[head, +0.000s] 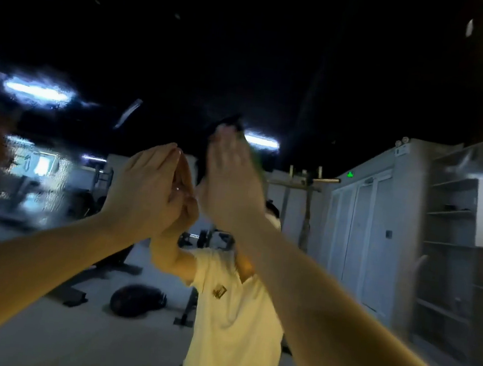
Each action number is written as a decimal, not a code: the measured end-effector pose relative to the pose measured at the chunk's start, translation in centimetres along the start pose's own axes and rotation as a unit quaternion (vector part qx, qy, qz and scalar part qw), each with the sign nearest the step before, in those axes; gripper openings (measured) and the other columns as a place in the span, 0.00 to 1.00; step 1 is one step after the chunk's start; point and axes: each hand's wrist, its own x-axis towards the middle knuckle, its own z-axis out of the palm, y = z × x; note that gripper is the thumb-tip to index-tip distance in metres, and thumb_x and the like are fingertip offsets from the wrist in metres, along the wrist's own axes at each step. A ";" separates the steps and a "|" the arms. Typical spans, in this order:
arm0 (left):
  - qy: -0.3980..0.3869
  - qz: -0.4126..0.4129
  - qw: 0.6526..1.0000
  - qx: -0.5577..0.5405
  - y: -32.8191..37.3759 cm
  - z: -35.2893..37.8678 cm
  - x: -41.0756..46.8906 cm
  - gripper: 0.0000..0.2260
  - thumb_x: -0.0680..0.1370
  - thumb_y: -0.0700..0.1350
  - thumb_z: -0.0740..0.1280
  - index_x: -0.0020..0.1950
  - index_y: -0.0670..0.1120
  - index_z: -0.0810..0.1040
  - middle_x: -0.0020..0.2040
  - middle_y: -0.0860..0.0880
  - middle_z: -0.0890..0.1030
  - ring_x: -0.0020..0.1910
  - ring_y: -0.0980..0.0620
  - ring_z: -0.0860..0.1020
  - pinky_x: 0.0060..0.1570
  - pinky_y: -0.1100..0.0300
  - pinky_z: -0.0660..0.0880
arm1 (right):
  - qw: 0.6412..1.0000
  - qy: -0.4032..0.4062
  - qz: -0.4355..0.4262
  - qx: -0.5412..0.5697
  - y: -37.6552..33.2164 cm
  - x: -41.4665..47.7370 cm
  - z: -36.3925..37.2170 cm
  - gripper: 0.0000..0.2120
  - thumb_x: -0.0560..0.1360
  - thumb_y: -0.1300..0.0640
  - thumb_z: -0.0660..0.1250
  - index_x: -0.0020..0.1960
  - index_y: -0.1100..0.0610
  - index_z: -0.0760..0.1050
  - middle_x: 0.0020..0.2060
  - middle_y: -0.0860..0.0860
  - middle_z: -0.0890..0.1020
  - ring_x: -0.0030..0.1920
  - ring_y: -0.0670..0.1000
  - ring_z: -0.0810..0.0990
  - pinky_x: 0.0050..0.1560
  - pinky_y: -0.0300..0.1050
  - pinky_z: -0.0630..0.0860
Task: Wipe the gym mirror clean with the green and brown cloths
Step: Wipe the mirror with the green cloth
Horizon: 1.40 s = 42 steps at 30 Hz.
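At the gym mirror (366, 76): both arms are raised and both hands are laid against the glass, each met by its own reflection.
Right hand (230, 178): held flat with straight fingers, nothing clenched; a cloth is pressed to the glass beneath it.
Green cloth (256, 165): seen only as a thin green edge along the outer side of the right hand.
Brown cloth (228, 122): perhaps the dark shape above the right fingertips; this cannot be told for certain.
Left hand (143, 185): flat and released, fingertips touching the glass; no cloth is seen under it.
Smears (38, 93): streaks and a blurred, mottled patch are spread over the left of the glass.
Right of the glass: the reflected lockers (358, 226) are shown fairly sharply.
Progress: wiping is judged to be in hand at the upper middle; the smeared left part is left to be done, and the lower glass cannot be assessed.
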 end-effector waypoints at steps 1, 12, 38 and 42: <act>-0.004 -0.002 1.000 -0.008 0.1 0.2 -0.2 0.32 0.74 0.53 0.53 0.71 0.34 0.74 0.71 0.35 0.75 0.70 0.36 0.73 0.70 0.40 0.69 | 0.998 -0.012 -0.066 -0.010 -0.9 -1.2 0.3 0.36 0.84 0.43 0.46 0.83 0.63 0.46 0.82 0.63 0.45 0.83 0.61 0.42 0.81 0.58 0.37; -0.003 0.032 0.999 0.041 -1.3 1.6 -0.1 0.42 0.79 0.67 0.50 0.80 0.36 0.62 0.82 0.39 0.61 0.80 0.41 0.61 0.77 0.44 0.61 | 0.938 0.046 0.343 0.020 15.7 -3.3 0.0 0.37 0.80 0.43 0.40 0.83 0.64 0.42 0.83 0.61 0.46 0.83 0.59 0.45 0.82 0.58 0.47; -0.093 0.068 0.993 0.017 -0.3 2.6 -6.0 0.45 0.79 0.68 0.49 0.83 0.36 0.47 0.84 0.38 0.47 0.83 0.43 0.47 0.79 0.47 0.44 | 0.993 0.032 0.070 0.094 -7.2 -13.6 4.6 0.32 0.83 0.46 0.51 0.81 0.63 0.57 0.81 0.63 0.57 0.82 0.62 0.52 0.82 0.60 0.45; -0.124 0.074 0.989 0.031 -0.4 1.9 -5.8 0.51 0.74 0.73 0.47 0.83 0.36 0.44 0.84 0.38 0.44 0.83 0.44 0.43 0.79 0.49 0.41 | 0.995 -0.028 -0.059 0.076 -3.4 -17.7 5.1 0.34 0.84 0.46 0.52 0.84 0.59 0.45 0.83 0.57 0.44 0.83 0.55 0.37 0.82 0.54 0.37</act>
